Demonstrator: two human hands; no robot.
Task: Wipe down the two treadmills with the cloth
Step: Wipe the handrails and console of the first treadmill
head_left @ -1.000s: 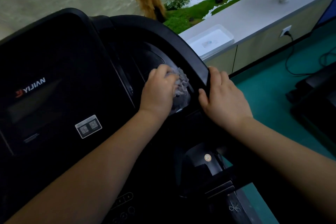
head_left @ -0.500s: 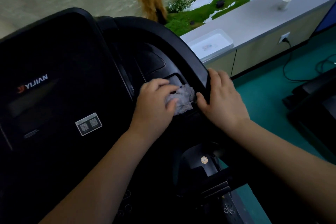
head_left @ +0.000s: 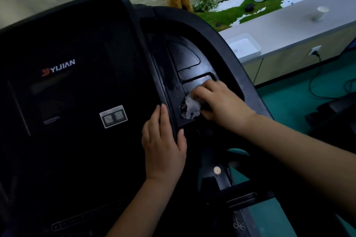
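The black treadmill console (head_left: 77, 86) fills the left of the view, with the YIJIAN logo (head_left: 58, 67) and below it a pale sticker (head_left: 113, 116) bearing two code squares. Just right of the sticker, the left hand (head_left: 163, 144) lies on the console's raised edge strip, its fingers (head_left: 160, 115) straight and together, the thumb spread to the right, holding nothing. Beside it to the right, a recessed tray compartment (head_left: 194, 81) is set into the console's side panel; the crumpled grey cloth (head_left: 190, 108) sits in the lower part of this recess. The right hand (head_left: 221, 102) presses down on the cloth, its fingers (head_left: 204, 88) curled over the bunched fabric and gripping it. Further right, beyond the console's curved rim, a grey counter (head_left: 285, 27) carries a shallow clear plastic tray (head_left: 244, 46); what lies in it is too faint to tell. A white paper cup (head_left: 320, 12) stands further along the counter, its contents not visible. A wall socket (head_left: 314, 50) with a cable sits in the counter's front.
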